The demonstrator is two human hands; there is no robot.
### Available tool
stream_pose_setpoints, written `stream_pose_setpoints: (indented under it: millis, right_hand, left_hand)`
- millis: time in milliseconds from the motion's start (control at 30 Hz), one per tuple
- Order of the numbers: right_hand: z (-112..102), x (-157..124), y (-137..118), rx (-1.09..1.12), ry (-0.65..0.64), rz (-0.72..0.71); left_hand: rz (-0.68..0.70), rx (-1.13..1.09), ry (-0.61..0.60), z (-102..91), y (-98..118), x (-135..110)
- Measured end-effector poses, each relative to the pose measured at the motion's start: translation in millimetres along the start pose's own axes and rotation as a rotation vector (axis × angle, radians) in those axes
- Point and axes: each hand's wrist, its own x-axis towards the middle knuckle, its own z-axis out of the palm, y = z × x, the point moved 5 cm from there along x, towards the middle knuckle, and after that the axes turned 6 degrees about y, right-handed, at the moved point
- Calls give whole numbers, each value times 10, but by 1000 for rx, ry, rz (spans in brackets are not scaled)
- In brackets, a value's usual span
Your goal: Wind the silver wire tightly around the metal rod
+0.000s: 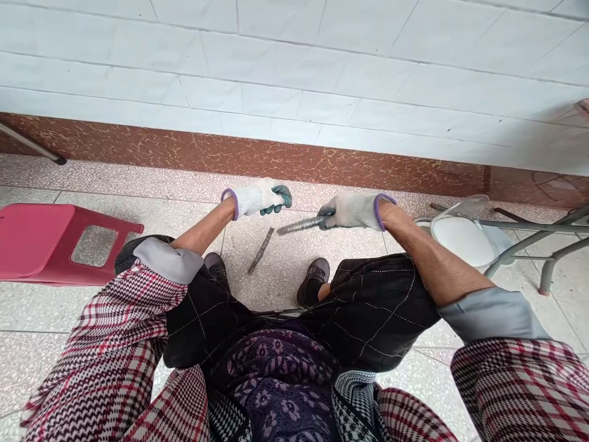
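My right hand, in a pale knit glove with dark green fingers and a purple cuff, is closed around one end of a ribbed grey metal-looking rod. The rod points left, slightly blurred, above the floor. My left hand, gloved alike, is held out to the left of it with the fingers curled in. Whether anything is inside those fingers is hidden. A second ribbed rod, darker, lies slanted on the floor between my feet, close to the free end of the held one and seemingly apart from it.
A red plastic stool stands at the left. On the right are a white round seat or container and grey metal legs. A tiled wall with a brown marbled base runs across the front. A metal leg reaches the floor at far left.
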Motion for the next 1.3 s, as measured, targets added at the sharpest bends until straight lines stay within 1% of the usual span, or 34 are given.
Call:
stream_pose_setpoints:
  millis: [67,167,200,233,267,300,333,367,400,433,467,500,533,567,600,633,700,767,833,900,933,1000,1100,1167,1200,1233,1267,1300]
  right_hand:
    - [-94,87,41,-79,83,47]
    - [-334,108,11,-187,291,98]
    - [-407,79,-20,-162,365,105]
    - [-465,36,-53,-85,428,104]
    - [-506,-14,-86,46,470,88]
    - [-529,-64,-118,215,482,58]
    - [-536,-109,-149,387,462,17]
    - [-526,-145,-179,531,410,-28]
    - [-495,-170,-210,631,320,-71]
    - [-435,-187,-237,677,193,-100]
    - [-348,-198,-255,667,46,-112]
    - [-241,-204,-255,603,-96,-105]
    - [-137,-202,-237,500,-195,-95]
    - [-51,-184,-205,385,-240,-88]
    - [11,-149,-165,277,-235,-83]
    - [43,-100,-122,185,-188,-79]
    - [29,9,-34,72,-59,-64]
    - [-58,98,44,18,33,-30]
    - [-210,140,80,-35,150,9]
    - [-364,119,58,-39,299,54]
    - [-416,91,30,0,363,74]
    - [-455,32,-33,163,440,99]
    - [-448,-23,-97,425,484,87]
    - [-469,-51,-114,550,509,39]
    - [-478,-65,-126,609,492,0]
    - [-473,-81,-148,664,437,-42]
    - [-446,-98,-183,704,335,-82]
    - [-388,-122,-227,714,190,-112]
  left_hand:
    - [-6,2,-4,35,24,-10]
    - [-6,-20,-4,113,79,-4]
    - [-3,-53,6,133,98,3]
    - [0,-93,20,147,114,12]
    - [2,-136,37,155,124,21]
    - [4,-174,43,163,129,29]
    - [4,-198,36,173,128,36]
    - [4,-202,21,182,122,43]
    - [6,-194,3,188,111,49]
    - [12,-179,-12,189,97,55]
    - [23,-162,-20,182,82,62]
    - [36,-144,-17,169,64,72]
    - [46,-126,-6,151,41,85]
    - [53,-108,6,134,13,99]
    - [53,-91,19,121,-17,115]
    - [47,-76,30,112,-50,130]
    - [32,-58,41,113,-104,155]
    - [22,-69,36,139,-121,165]
    - [17,-105,25,173,-96,161]
    - [19,-158,8,201,-38,147]
    - [26,-187,-1,211,-5,139]
    - [44,-231,-19,221,46,126]
    - [66,-251,-63,238,55,121]
    - [73,-243,-98,251,40,118]
    - [76,-240,-110,254,37,114]
    - [81,-238,-115,253,40,108]
    - [83,-230,-113,246,48,100]
    - [86,-215,-104,234,59,91]
